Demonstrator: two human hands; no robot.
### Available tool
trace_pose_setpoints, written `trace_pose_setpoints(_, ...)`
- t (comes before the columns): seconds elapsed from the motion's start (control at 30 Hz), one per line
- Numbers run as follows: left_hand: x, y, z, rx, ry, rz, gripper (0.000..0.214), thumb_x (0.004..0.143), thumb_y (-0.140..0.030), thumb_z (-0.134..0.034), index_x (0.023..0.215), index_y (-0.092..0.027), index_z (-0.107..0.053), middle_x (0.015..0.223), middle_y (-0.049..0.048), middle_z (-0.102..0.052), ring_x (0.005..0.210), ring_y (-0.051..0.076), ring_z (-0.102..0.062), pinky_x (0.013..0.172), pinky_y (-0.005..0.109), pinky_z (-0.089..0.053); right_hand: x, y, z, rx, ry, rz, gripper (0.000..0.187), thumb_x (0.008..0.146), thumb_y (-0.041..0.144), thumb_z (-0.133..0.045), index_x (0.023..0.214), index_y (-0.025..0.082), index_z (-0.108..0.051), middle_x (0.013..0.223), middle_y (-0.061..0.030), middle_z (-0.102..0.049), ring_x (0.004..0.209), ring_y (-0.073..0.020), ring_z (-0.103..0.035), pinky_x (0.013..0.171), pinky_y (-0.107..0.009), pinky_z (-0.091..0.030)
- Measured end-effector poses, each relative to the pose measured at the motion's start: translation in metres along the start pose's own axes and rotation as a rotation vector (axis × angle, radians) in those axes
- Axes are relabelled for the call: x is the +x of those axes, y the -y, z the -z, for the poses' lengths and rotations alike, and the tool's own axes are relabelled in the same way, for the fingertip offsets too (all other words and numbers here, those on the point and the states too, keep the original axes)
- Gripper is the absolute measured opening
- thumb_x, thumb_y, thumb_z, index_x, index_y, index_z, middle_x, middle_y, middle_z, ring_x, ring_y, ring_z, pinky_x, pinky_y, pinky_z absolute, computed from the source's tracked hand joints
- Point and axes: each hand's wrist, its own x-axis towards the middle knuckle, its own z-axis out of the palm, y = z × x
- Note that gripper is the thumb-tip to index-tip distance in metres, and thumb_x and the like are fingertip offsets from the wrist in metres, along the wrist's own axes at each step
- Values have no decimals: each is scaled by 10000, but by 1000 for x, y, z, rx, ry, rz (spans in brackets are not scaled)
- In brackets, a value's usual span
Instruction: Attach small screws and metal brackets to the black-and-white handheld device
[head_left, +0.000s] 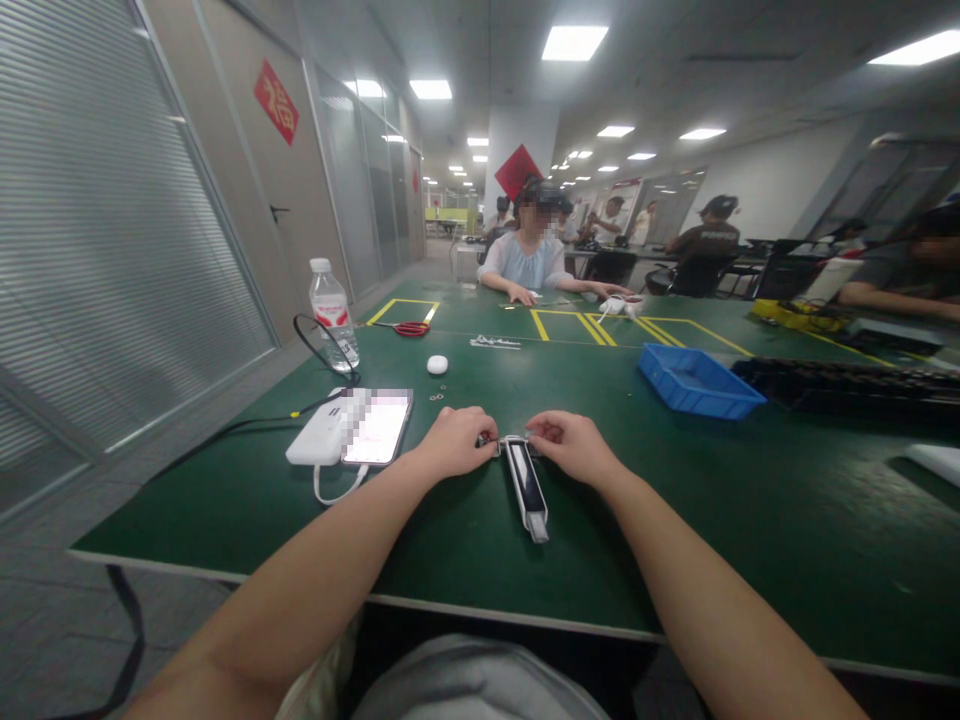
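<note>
Head view: one slim white handheld device with a long dark screen, lying on the green table between the two hands, near end angled slightly right. Left hand: just left of the device's far end, fingers curled, tips by a small metallic part; whether they grip it cannot be told. Right hand: just right of the same end, fingers bent inward; contact or hold cannot be told.

Markings: red diamond sign on the door, gold character 福, legible. Second red diamond on the pillar, partly covered by a seated person's head, character not legible. Clear bottle, left rear, red-and-white label, lettering too small to read. Phone, left of the left hand, lit, screen text obscured. Dark shirt in the background, lettering across the back, illegible.
</note>
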Motion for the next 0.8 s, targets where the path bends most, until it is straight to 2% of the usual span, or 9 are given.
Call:
trace_pose_setpoints(0.43, 0, 0, 0, 0, 9, 6, 152, 806, -283, -538, 876, -198, -643, 907, 20, -626, 880, 179, -573, 782, 312, -374, 0, 0, 0, -23, 0, 13, 165, 715, 208, -574, 843, 169, -671, 673, -5, -621, 585, -111, -548, 588, -238, -452)
trace_pose_setpoints(0.8, 0, 0, 0, 10, 10, 3, 167, 810, -292, -533, 881, -193, -647, 913, 31, -628, 876, 181, -573, 789, 307, -380, 0, -1, -2, 88, -3, -16, 193, 725, 176, -529, 859, 156, -665, 722, -26, -666, 612, -117, -604, 605, -236, -481)
